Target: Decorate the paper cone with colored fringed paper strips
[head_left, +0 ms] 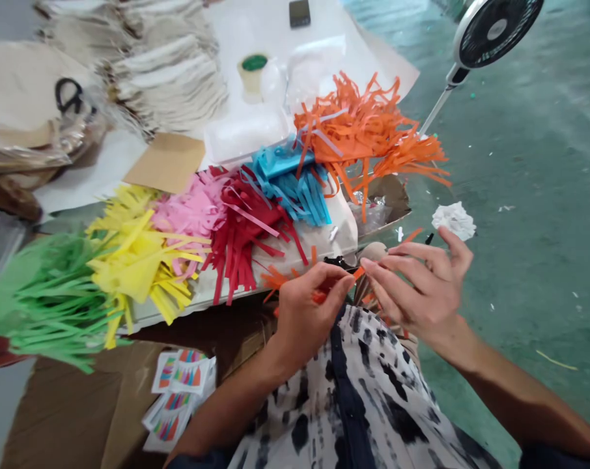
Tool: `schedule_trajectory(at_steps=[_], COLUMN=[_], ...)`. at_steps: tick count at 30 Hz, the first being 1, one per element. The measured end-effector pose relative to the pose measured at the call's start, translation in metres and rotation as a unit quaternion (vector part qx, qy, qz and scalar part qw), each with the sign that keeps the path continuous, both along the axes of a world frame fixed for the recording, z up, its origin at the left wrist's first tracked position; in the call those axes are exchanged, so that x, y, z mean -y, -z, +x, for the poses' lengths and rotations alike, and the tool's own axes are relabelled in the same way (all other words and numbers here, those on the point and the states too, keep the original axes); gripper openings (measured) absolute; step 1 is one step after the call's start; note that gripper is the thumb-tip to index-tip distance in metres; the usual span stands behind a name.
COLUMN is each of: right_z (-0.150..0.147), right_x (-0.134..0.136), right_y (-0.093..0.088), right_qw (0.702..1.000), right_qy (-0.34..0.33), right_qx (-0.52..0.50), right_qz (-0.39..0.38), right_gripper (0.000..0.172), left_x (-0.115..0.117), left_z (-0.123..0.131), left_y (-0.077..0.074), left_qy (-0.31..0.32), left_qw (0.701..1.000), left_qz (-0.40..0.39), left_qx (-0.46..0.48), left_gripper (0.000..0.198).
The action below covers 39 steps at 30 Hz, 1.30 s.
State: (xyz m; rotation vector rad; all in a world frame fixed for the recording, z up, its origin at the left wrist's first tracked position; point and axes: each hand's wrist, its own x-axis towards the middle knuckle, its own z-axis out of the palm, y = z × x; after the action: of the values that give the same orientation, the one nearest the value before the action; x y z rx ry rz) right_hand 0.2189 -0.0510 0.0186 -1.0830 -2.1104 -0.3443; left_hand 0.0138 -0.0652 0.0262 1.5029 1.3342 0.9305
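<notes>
Right by me, the tabletop [341,225] carries a shaggy orange heap [358,130] at its right end. Just off the near edge, the left hand [307,312] has its grip closed on a thin orange strip [359,273], the right hand [426,293] pinching its tip! Looks light, limp, easily torn; fingertips near the ends should suit.

Near centre, at four o'clock, the person's left hand [305,314] and right hand [422,286] pinch an orange strip [359,273]. Along the counter [344,225], fringed heaps run clockwise from half past eight to one o'clock: green heap [48,296], yellow heap [133,264], pink heap [192,205], red heap [239,234], blue heap [288,172], orange heap [363,133]. A fan [497,29] shows at half past one; printed cards [180,391] lie at seven.
</notes>
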Motion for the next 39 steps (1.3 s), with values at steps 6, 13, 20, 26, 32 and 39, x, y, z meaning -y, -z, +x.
schedule_trajectory(at_steps=[6, 13, 20, 26, 32, 39], right_z=[-0.002, -0.014, -0.025, -0.020, -0.021, -0.027], right_x=[0.003, -0.012, -0.025, -0.029, -0.040, -0.069], right_y=[-0.011, -0.012, -0.013, -0.021, -0.018, -0.024], right_qw=[0.999, 0.893, 0.846, 0.851, 0.802, 0.728], right_qy=[0.005, -0.053, -0.071, -0.082, -0.104, -0.161], right_qx=[-0.040, -0.332, -0.406, -0.350, -0.398, -0.430], right_qz=[0.011, -0.299, -0.338, -0.384, -0.433, -0.509], right_gripper=[0.018, 0.016, 0.020, 0.009, 0.014, 0.019], left_x=[-0.013, -0.021, -0.030, -0.029, -0.033, -0.045], left_z=[0.003, 0.001, 0.006, 0.006, 0.009, -0.003], left_y=[-0.007, 0.000, 0.004, 0.008, 0.007, 0.002], left_qy=[0.048, 0.013, 0.003, -0.014, -0.020, -0.042], left_qw=[0.880, 0.906, 0.926, 0.934, 0.965, 0.979], left_qz=[-0.330, -0.297, -0.181, -0.161, -0.075, -0.003], left_qx=[0.339, 0.303, 0.333, 0.318, 0.250, 0.197], left_gripper=[0.036, 0.028, 0.019, 0.020, 0.018, 0.014])
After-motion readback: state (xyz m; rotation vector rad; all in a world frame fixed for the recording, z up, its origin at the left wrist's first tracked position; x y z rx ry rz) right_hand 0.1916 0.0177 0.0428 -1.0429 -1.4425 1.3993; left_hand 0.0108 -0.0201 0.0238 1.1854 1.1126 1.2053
